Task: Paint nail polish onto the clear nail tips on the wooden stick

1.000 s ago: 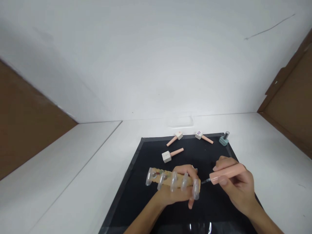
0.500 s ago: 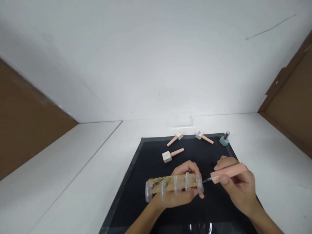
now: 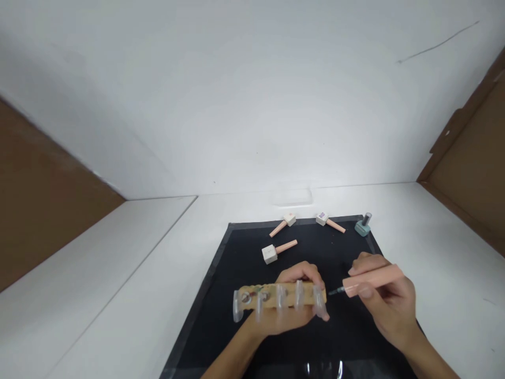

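My left hand [image 3: 286, 320] is closed around a tan nail-tip holder [image 3: 290, 296], a strip carrying several clear false nails [image 3: 280, 301] in a row. The strip lies level above the black mat, its right end toward my other hand. Between the thumb and fingers of my right hand [image 3: 389, 300] is a nail polish brush [image 3: 373, 279] with a long peach handle. Its dark bristle tip points left, just short of the rightmost false nail and apart from it. The fingers of my left hand behind the strip are partly hidden.
On the black mat [image 3: 236, 263] lie several polish bottles: a white one [image 3: 270, 255] with a peach cap, two more [image 3: 290, 219] [image 3: 322, 218] near the back edge, and a teal bottle [image 3: 362, 228] at the back right corner. A clear tray [image 3: 292, 197] sits behind, before a white wall.
The brush in my right hand has drawn slightly right, away from the end false nail. My left hand has tilted the strip slightly and shifted it a little left.
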The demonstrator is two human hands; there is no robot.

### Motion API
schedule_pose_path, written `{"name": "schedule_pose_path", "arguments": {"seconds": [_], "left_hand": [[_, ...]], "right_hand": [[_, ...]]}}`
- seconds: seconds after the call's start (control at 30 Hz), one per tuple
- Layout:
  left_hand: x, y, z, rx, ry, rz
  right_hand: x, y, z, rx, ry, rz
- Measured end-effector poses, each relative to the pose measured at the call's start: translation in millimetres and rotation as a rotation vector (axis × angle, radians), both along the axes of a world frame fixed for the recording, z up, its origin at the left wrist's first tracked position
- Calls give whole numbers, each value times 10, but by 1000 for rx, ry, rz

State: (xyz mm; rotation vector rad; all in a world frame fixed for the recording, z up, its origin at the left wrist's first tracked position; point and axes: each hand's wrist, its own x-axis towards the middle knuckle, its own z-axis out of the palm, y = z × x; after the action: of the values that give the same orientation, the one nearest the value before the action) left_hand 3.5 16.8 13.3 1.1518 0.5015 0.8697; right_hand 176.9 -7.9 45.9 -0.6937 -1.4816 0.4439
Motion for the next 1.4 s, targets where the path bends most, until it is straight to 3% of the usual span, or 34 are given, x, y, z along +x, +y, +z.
{"name": "schedule_pose_path", "arguments": {"seconds": [0.37,0.67,0.8,0.97,1.17,1.4], "left_hand": [[-15,9,-19,48,-28,-18],[-5,18,-78,297,168,107],[-5,25,-47,215,105,73],[4,18,-21,181,36,53],[9,17,-74,117,-1,-4],[47,55,-66,60,-71,-22]], "right_hand": [[-6,-18,17,23,-21,40],[-16,-1,26,22,-65,12],[-21,-2,44,42,-79,1],[-27,11,47,65,-142,104],[-14,-2,23,24,-107,3],[-30,4,104,-8,-227,173]]}}
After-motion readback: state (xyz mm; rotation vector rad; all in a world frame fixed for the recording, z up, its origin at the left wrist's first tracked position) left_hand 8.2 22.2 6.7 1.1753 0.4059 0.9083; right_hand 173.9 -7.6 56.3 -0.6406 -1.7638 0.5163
